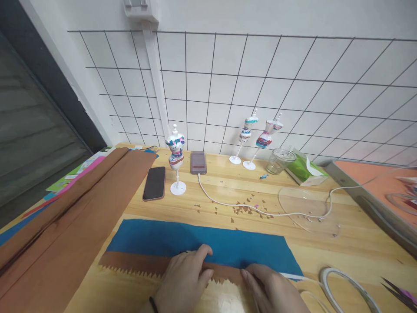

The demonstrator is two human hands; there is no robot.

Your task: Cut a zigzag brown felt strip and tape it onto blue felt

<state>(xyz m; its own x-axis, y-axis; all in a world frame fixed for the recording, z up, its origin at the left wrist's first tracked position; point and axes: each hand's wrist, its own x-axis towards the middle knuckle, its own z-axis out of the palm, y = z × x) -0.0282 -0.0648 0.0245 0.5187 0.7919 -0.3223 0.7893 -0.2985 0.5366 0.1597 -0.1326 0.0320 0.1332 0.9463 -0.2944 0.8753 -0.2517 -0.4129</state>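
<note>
A sheet of blue crepe-like paper (224, 243) lies flat on the table in front of me. Along its near edge runs a brown strip (137, 262) with a zigzag-cut lower edge. My left hand (185, 278) rests on the strip and the blue sheet, thumb and index finger apart. To its right, my right hand (272, 287) has thumb and fingertips together at the brown strip's end; the palm side is hidden. A thin white tape (293, 275) passes from behind that hand to a tape roll (325, 276) at the right.
Scissors (399, 293) lie at the right edge. Brown triangular scraps (244, 209) and a white cable (221, 202) lie beyond the sheet. A phone (154, 183), small mannequins (176, 152), a glass jar (280, 161) and a tissue pack (304, 167) stand farther back. Folded brown material (87, 213) covers the left.
</note>
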